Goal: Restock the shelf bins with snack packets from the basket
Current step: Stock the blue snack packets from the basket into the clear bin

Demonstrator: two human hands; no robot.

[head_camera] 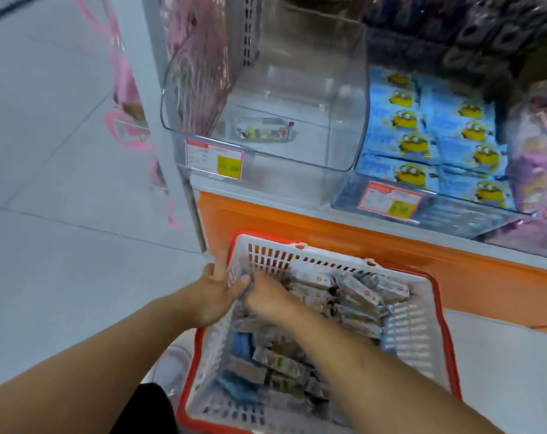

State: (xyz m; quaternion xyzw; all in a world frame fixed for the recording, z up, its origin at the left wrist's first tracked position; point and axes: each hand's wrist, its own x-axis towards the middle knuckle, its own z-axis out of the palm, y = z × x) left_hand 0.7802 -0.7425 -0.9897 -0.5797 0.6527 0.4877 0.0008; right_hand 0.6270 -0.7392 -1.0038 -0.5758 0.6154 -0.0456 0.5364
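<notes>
A white basket (413, 324) with a red rim sits low in front of the shelf, filled with several snack packets (356, 292). My left hand (215, 296) grips the basket's left wall, thumb inside. My right hand (265, 299) reaches down into the basket among the packets; its fingers are blurred and hidden, so a hold cannot be confirmed. Above stands a clear shelf bin (344, 98), nearly bare, with a single packet (262, 133) lying on its floor.
A bin of blue cartoon packets (435, 136) stands to the right of the clear bin, purple packs (535, 151) beyond it. Price tags (215, 158) hang on the bin fronts. An orange shelf base (328, 233) runs behind the basket. Pink hanging goods (125, 89) and tiled floor lie left.
</notes>
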